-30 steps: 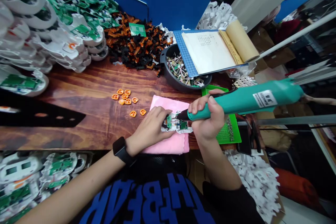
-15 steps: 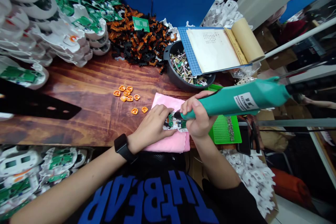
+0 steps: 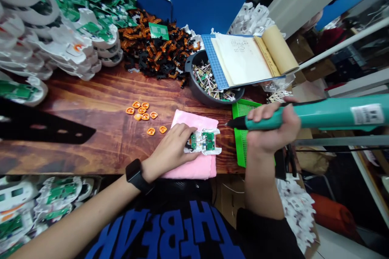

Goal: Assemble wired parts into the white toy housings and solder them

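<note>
My left hand [image 3: 172, 147] grips the left end of a white plastic housing [image 3: 217, 150], fingers along its far side and thumb on its near side. Green circuit boards [image 3: 208, 141] and wires sit inside the housing, which lies on a folded pink cloth [image 3: 194, 118]. My right hand [image 3: 272, 125] is wrapped round a teal electric screwdriver [image 3: 322, 114], held almost level with its dark tip pointing left. That tip is apart from the housing, near the left edge of a green perforated tray [image 3: 240, 149]. My right forearm hides part of the tray.
Several small orange parts [image 3: 145, 116] lie left of the cloth. Behind them rise a heap of orange-and-black parts [image 3: 158, 54] and stacked white shells [image 3: 73, 54]. A clipboard [image 3: 243, 58] rests over a dark bucket [image 3: 202, 95] of wired pieces. A black bar [image 3: 45, 123] juts in from the left.
My right hand has drawn the screwdriver away from the housing to the right, over the green tray, uncovering the boards. My left hand keeps its hold on the housing.
</note>
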{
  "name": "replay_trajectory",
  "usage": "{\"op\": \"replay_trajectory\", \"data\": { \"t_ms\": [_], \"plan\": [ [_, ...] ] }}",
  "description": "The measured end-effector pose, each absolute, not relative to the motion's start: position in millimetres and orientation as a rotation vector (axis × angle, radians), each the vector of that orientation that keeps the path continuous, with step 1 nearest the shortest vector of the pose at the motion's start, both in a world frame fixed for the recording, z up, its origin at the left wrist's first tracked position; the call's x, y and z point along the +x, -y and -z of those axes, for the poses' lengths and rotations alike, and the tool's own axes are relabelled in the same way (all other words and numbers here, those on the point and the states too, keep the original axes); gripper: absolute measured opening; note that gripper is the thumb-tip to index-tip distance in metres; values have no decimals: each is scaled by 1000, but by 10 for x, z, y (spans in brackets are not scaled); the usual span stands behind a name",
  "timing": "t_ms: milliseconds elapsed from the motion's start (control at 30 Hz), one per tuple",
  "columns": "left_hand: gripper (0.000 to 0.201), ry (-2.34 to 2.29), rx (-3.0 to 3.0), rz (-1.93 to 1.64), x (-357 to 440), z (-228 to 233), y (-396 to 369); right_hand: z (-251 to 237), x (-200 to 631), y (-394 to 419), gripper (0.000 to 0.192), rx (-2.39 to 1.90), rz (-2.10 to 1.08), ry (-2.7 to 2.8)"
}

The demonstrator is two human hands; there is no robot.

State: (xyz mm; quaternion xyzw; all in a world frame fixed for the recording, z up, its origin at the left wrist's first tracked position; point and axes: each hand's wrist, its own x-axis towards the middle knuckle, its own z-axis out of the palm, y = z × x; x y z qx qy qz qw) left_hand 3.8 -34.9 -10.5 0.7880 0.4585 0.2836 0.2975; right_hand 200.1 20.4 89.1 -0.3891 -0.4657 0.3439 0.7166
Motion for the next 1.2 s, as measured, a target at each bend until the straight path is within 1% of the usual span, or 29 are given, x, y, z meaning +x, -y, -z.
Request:
{"op": "replay_trajectory", "data": {
  "t_ms": [100, 133, 200, 400, 833, 1000, 1133, 1200],
  "plan": [
    [49, -1214, 2103, -773, 31, 126, 335, -864, 2508, -527, 14, -889, -403, 935],
    [49, -1213, 2108, -776, 29, 135, 330, -813, 2659, -628, 13, -920, -332, 907],
    [51, -1218, 2115, -770, 27, 152, 323, -680, 2894, -793, 10, -978, -293, 841],
    [50, -1248, 2125, -767, 29, 160, 322, -402, 3067, -951, 16, -1003, -282, 796],
    [51, -1243, 2139, -767, 32, 174, 312, -339, 3057, -1006, 24, -1052, -266, 798],
    [51, -1240, 2148, -768, 24, 179, 326, -411, 3067, -982, 20, -1030, -273, 757],
    [52, -1230, 2147, -771, 26, 177, 328, -611, 3053, -848, 17, -995, -291, 690],
    [51, -1228, 2149, -766, 33, 164, 326, -738, 2958, -702, 16, -985, -349, 687]
  ]
}}
